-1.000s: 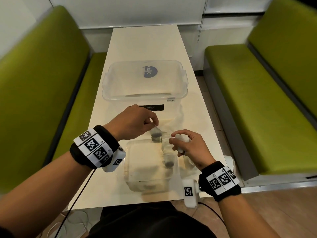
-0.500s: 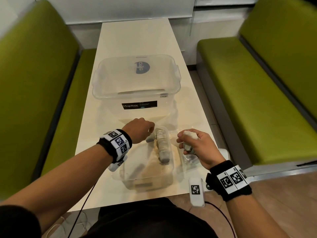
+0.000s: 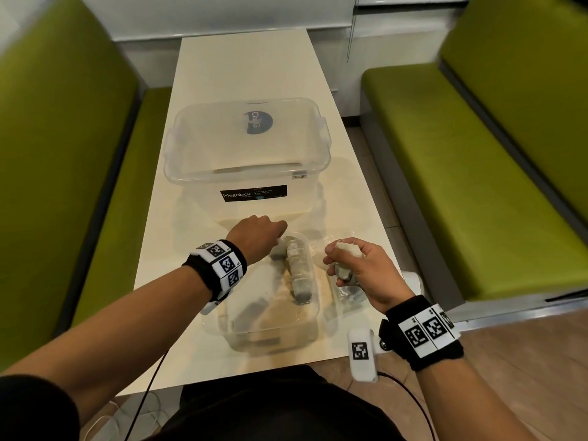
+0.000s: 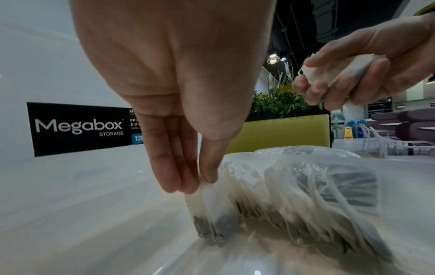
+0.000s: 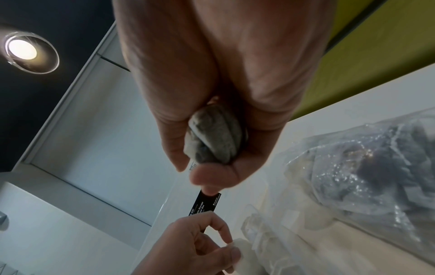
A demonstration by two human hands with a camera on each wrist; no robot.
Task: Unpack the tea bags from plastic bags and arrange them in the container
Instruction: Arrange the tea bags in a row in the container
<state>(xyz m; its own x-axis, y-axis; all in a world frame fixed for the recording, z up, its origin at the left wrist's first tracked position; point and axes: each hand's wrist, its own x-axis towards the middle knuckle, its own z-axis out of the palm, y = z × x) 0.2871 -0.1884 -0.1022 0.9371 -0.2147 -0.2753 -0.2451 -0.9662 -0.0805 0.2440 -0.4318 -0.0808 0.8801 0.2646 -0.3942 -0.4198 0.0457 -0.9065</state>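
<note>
A small clear container (image 3: 270,343) stands at the table's near edge with a row of tea bags (image 3: 299,268) standing in it. My left hand (image 3: 280,240) pinches the paper top of one tea bag (image 4: 207,210) at the far end of that row (image 4: 306,208), its dark bottom down on the container floor. My right hand (image 3: 340,265) hovers right of the container, and its fingers grip a small bunch of tea bags (image 5: 214,137). Under it lies a crumpled plastic bag (image 3: 346,294) with more tea bags (image 5: 367,167) inside.
A large clear Megabox storage box (image 3: 245,148) stands just beyond the small container, its black label (image 4: 80,128) facing me. The narrow white table (image 3: 248,68) runs between two green benches (image 3: 461,173). A white device (image 3: 410,278) lies at the table's right edge.
My left hand has come down from above the container and set its tea bag at the far end of the row. The right hand keeps its bunch and has barely moved.
</note>
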